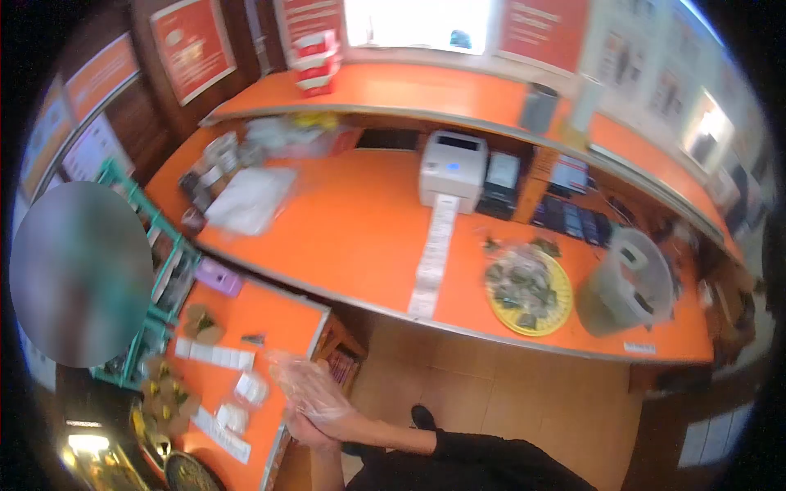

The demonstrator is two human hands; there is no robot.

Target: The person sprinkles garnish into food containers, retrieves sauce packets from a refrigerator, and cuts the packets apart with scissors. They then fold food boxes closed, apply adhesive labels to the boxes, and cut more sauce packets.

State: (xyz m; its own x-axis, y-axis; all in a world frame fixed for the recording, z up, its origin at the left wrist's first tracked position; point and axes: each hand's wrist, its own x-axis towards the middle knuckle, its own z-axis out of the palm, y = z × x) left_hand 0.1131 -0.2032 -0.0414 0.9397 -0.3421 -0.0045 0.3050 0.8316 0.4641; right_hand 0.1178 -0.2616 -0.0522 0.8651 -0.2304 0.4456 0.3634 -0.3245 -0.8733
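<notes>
My right hand [315, 393] is inside a loose, clear plastic glove [286, 372]. It reaches in from the right over the edge of the lower-left counter, its fingers stretched out towards the upper left. My left hand [309, 429] is just below, at the right wrist, with its fingers closed on the glove's cuff. Left of my hands, two small white wrapped items [251, 388] and a white paper strip [221, 435] lie on the orange counter [278, 319]. Motion blur hides the finger details.
A label printer [452, 170] trails a long printed strip [434, 258]. Right of it are a yellow basket [565, 299] of small packets and a grey bin [614, 290]. A person [82, 274] is at the left by green racks [176, 274]. A pan [192, 473] is lower left.
</notes>
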